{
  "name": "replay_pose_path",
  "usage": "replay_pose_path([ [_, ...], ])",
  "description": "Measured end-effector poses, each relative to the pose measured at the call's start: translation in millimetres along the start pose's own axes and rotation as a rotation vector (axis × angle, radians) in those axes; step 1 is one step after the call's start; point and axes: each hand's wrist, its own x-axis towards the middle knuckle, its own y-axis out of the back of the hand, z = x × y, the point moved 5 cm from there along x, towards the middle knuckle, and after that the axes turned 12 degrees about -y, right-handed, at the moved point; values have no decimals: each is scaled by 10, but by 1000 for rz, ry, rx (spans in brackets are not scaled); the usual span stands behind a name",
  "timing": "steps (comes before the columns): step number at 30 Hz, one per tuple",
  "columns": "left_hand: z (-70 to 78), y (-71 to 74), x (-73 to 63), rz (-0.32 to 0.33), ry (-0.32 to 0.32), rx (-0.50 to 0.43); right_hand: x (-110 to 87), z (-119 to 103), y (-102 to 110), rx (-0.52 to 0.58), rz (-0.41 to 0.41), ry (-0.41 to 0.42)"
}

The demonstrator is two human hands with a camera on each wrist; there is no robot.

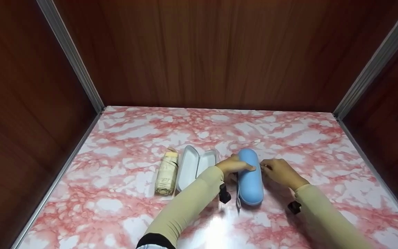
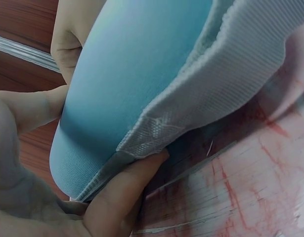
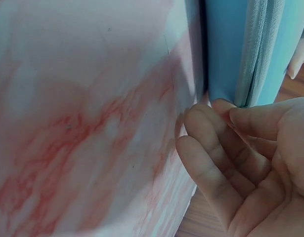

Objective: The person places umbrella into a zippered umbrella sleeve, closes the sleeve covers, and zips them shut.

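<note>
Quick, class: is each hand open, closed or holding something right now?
Left hand: holding the blue case.
Right hand: fingers curled at its zipper; any grip cannot be told.

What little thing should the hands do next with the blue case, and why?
I'd probably have the right hand gently slide along the zip of the blue zippered case, because its thumb and fingertips seem to pinch right at that zip, while the left hand holds the case.

A red-and-white marbled tabletop (image 1: 133, 138) bears a beige bundle (image 1: 167, 175), open white case (image 1: 188, 169) and blue case (image 1: 250, 188).
</note>
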Motion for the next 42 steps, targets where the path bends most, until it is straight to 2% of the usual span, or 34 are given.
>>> replay_pose_path([
  [5, 9, -8, -7, 8, 5, 2, -69, -29, 31, -24, 3, 47],
  [9, 7, -7, -7, 18, 18, 23, -140, -60, 42, -36, -25, 85],
  [14, -3, -15, -3, 20, 14, 32, -197, -71, 40, -21, -89, 65],
  [19, -9, -18, 2, 18, 3, 18, -209, -84, 44, -29, -106, 51],
  [28, -17, -10, -9, 16, 28, -46, -204, -88, 45, -38, -110, 69],
  [33, -12, -9, -5, 15, 9, -38, -221, -106, 53, -49, -80, 91],
  [42, -37, -25, 1, 32, 18, -32, -284, -126, 37, -81, -46, 112],
])
